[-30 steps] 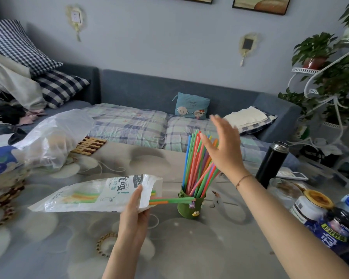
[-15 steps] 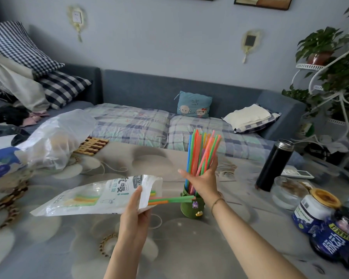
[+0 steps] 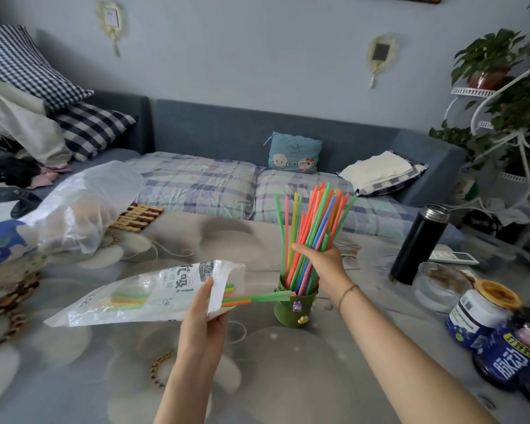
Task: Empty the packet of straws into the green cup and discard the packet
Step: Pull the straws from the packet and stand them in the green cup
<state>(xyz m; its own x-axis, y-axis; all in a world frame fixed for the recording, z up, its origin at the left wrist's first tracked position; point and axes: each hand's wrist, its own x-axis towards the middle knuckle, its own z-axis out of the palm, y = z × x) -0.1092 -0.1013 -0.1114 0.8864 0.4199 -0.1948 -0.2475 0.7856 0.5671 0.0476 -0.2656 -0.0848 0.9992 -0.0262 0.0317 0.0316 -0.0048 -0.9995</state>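
Right hand (image 3: 325, 264) is wrapped round the straws (image 3: 312, 228) standing in the green cup (image 3: 294, 307); left hand (image 3: 205, 316) pinches the packet (image 3: 141, 295) just beside it. Few straws left, so next: pull those out.

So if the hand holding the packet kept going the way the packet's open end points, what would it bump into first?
Probably the green cup. The left hand holds the packet with its opening toward the cup, and the loose straws sticking out already reach it, though depth is hard to judge.
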